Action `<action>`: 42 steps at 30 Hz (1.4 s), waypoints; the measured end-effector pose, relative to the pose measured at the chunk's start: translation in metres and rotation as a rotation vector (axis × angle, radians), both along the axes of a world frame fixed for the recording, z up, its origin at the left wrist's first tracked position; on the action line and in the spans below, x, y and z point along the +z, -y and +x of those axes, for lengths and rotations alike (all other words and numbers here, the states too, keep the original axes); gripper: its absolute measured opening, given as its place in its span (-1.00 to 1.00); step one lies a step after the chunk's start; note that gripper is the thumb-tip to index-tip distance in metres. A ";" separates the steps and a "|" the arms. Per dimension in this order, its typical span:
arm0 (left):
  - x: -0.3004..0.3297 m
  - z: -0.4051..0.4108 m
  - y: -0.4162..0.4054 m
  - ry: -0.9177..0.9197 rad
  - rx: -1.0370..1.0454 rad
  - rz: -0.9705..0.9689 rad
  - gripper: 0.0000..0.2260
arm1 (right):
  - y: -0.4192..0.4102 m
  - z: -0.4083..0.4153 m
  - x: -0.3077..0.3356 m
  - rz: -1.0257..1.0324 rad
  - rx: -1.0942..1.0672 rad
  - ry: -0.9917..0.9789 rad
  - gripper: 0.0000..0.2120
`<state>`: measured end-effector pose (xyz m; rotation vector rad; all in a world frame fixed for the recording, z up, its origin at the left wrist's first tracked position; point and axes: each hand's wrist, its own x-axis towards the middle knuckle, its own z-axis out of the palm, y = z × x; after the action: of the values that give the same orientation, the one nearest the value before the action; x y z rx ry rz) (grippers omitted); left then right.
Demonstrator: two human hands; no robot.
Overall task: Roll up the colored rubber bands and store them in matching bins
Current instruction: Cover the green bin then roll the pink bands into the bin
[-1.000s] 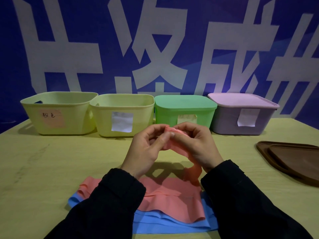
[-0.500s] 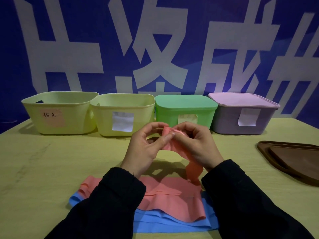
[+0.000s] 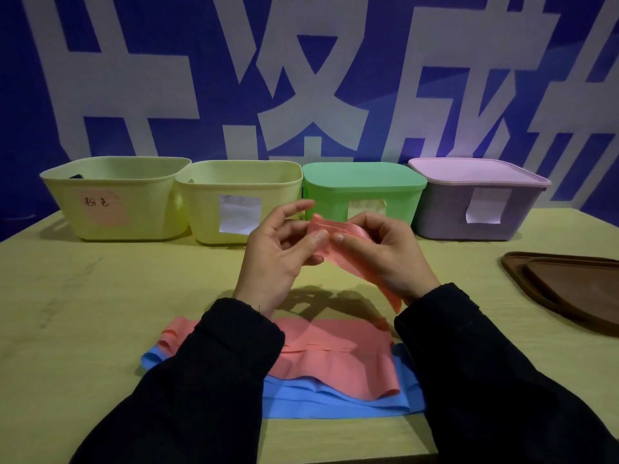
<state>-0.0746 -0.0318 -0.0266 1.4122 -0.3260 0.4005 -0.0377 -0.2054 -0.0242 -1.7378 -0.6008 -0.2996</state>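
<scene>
Held above the table (image 3: pixel 100 296), in front of the green bin (image 3: pixel 363 202): pink band (image 3: pixel 335 234), thin, soft, floppy, stretchy, likely light. Left hand (image 3: pixel 278 252) and right hand (image 3: pixel 385 252) fingers pinching its rolled end; best gripped there, keeping tension.

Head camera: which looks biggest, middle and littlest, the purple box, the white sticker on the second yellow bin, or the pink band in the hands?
1. Purple box: plainly the largest.
2. Pink band held in the hands: smaller, though it is nearer the camera and partly hidden.
3. White sticker: looks smallest, but close to the band, so unsure.
</scene>
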 end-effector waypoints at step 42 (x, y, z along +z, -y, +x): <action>-0.004 0.003 -0.001 0.077 0.078 0.099 -0.84 | -0.001 -0.009 0.010 -0.051 0.018 -0.025 -0.72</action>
<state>-0.0718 -0.0309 -0.0310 1.5119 -0.3581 0.5101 -0.0466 -0.2048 -0.0141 -1.7813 -0.6102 -0.2513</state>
